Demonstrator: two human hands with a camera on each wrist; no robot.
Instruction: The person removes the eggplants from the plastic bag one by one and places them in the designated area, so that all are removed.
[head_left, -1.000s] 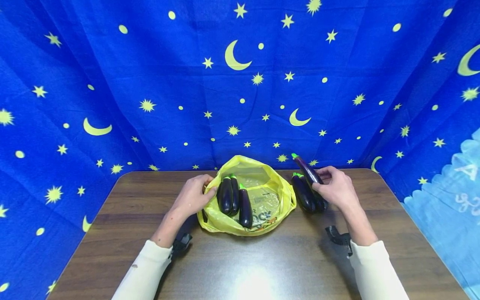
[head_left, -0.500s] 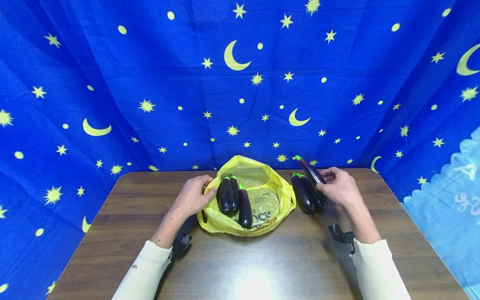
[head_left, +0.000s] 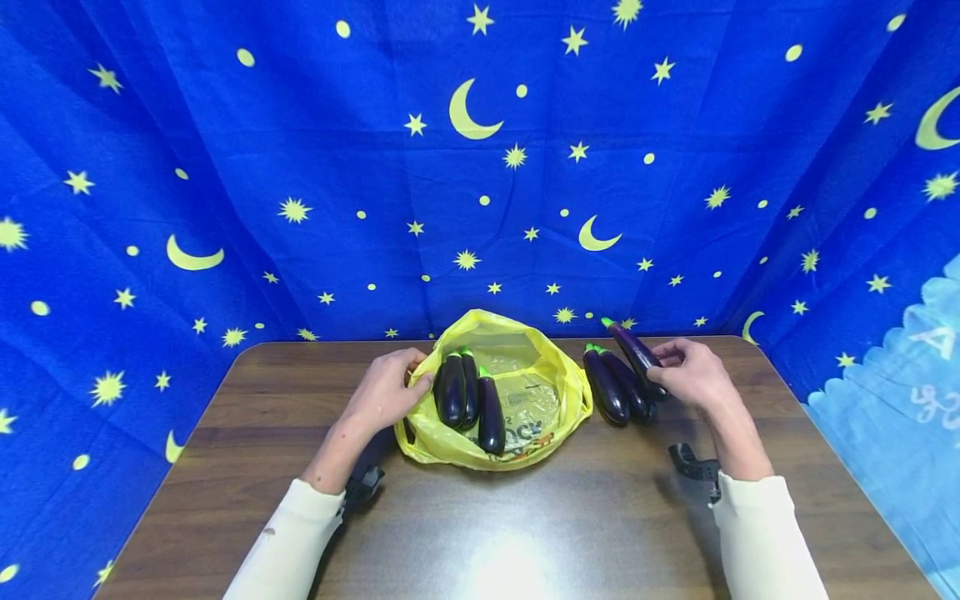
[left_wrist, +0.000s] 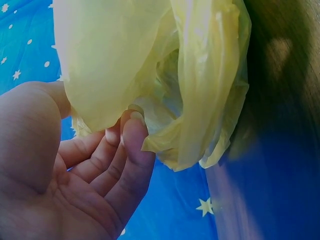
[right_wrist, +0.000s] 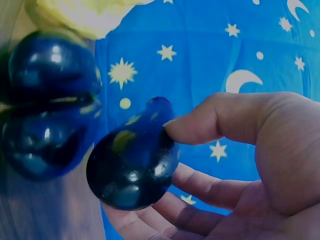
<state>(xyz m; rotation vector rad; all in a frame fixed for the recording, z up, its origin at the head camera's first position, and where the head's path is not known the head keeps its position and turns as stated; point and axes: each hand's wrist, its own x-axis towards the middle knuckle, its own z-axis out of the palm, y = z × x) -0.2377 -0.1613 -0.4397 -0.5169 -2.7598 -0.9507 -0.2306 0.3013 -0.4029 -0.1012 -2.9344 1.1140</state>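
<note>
My left hand (head_left: 386,390) grips the left rim of a yellow plastic bag (head_left: 450,454), which stands with its mouth wide. The left wrist view shows the bag's film (left_wrist: 107,65) between thumb and fingers. Inside lie 3 dark purple eggplants (head_left: 491,417) with green stem ends. To the bag's right, my right hand (head_left: 693,375) pinches another eggplant (head_left: 633,350) by its thick end, the stem pointing up and left. Two more eggplants (head_left: 607,392) lie side by side between that hand and the bag. In the right wrist view, the held eggplant (right_wrist: 132,165) is apart from this pair.
A brown wooden table (head_left: 495,525) bears everything. Behind it hangs a blue cloth (head_left: 360,167) with stars and moons, close to the far edge. A light blue cloth (head_left: 900,400) hangs at the right.
My right hand has moved to the right with its eggplant, away from the pair lying beside the bag. My left hand and the bag have stayed in place.
</note>
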